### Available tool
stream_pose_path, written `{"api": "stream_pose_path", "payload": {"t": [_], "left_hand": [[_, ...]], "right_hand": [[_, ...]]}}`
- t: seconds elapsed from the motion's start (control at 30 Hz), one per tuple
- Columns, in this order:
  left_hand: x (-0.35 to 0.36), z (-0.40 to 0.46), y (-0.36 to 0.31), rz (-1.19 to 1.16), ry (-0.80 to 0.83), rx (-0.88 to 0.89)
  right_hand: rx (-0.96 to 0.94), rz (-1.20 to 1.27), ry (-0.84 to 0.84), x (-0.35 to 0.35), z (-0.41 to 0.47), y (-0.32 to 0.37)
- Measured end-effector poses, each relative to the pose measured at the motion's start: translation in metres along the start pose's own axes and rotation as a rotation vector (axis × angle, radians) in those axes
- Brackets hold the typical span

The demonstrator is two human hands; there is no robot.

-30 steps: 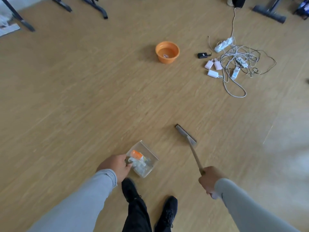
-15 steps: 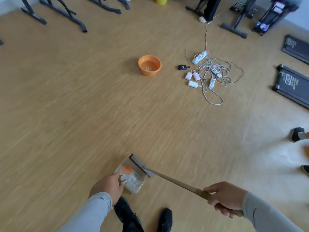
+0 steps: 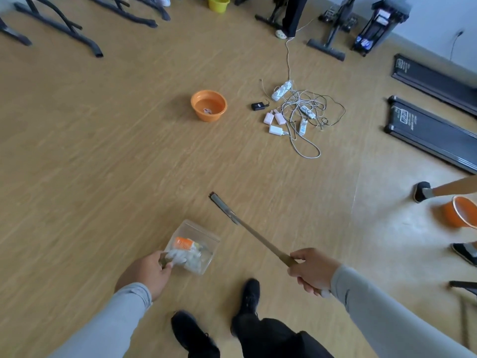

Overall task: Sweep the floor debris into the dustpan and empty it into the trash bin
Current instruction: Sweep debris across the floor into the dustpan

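A clear plastic dustpan (image 3: 200, 233) sits low over the wooden floor near my feet. It holds an orange-capped item (image 3: 183, 243) and crumpled white debris (image 3: 188, 257). My left hand (image 3: 144, 273) grips the dustpan's handle at its near left corner. My right hand (image 3: 311, 270) grips the long brown handle of a broom (image 3: 254, 235). The broom's narrow dark head (image 3: 222, 207) is up and to the right of the dustpan, apart from it. An orange bowl-shaped bin (image 3: 197, 103) stands farther away on the floor with a small scrap inside.
A tangle of white cables and chargers (image 3: 296, 112) lies right of the orange bin. Two dark treadmill decks (image 3: 423, 130) lie at the right. Another person's feet (image 3: 423, 192) and a second orange tub (image 3: 458, 211) are at the right edge. Black stand legs (image 3: 64, 27) line the far floor.
The broom head rested on the dustpan's mouth half a second ago; it has swung away up and right. The dustpan stayed in my left hand. The camera tilted up, showing more of the room.
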State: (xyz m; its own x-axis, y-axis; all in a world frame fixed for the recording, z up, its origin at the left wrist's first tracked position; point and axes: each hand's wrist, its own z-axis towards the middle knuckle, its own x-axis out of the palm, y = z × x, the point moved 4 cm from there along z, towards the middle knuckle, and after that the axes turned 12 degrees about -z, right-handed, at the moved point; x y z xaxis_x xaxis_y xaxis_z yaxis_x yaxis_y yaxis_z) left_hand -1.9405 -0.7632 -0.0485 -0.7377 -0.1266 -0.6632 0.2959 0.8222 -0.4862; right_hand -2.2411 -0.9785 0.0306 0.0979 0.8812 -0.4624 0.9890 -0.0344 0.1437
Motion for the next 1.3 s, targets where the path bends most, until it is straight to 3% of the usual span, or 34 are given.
{"api": "stream_pose_path", "payload": {"t": [0.27,0.47,0.7,0.9,1.07,1.17,1.3], "left_hand": [[-0.018,0.021,-0.009,-0.067,-0.062,-0.053],[-0.024,0.048,-0.011,-0.125,-0.091,-0.152],[-0.015,0.098,-0.012,-0.168,-0.103,-0.231],[-0.024,0.136,-0.028,-0.15,-0.102,-0.239],[-0.03,0.141,-0.032,-0.135,-0.075,-0.223],[-0.043,0.143,-0.031,-0.146,-0.094,-0.222],[-0.061,0.16,-0.029,-0.161,-0.115,-0.236]], "right_hand": [[-0.049,0.076,-0.033,-0.024,0.039,0.018],[0.044,0.088,0.029,-0.048,0.091,0.072],[-0.035,-0.378,-0.005,-0.06,0.177,0.142],[-0.083,-0.785,0.195,-0.023,0.167,0.166],[-0.103,-0.517,0.299,-0.098,0.148,0.173],[-0.141,-0.419,0.225,-0.153,0.134,0.172],[-0.157,-0.333,0.082,-0.176,0.146,0.192]]}}
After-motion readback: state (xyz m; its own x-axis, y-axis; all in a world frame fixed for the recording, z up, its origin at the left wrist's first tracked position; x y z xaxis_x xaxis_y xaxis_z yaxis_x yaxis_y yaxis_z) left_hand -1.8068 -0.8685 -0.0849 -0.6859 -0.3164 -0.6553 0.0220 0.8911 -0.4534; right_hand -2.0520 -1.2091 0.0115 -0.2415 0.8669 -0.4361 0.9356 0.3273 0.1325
